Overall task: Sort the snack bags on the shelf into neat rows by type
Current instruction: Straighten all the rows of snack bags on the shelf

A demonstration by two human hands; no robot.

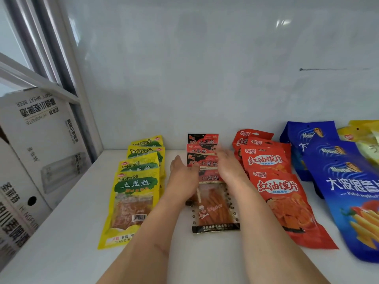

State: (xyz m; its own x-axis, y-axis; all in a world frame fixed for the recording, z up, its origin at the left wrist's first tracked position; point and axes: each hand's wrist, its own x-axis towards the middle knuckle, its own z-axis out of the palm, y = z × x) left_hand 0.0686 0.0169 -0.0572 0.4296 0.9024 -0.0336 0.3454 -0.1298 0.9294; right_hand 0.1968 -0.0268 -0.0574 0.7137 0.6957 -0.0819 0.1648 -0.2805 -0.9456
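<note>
Snack bags lie in overlapping rows on a white shelf. Yellow bags form the left row. A row of red-and-black bags runs down the middle. Red-orange bags lie right of it, then blue bags. My left hand rests flat against the left edge of the middle row. My right hand lies flat against its right edge. Both hands have fingers extended and press the row from either side; neither grips a bag.
White cardboard boxes with black print stand at the left end of the shelf beside a window frame. A glossy white wall closes the back. Pale yellow bags sit at the far right behind the blue ones.
</note>
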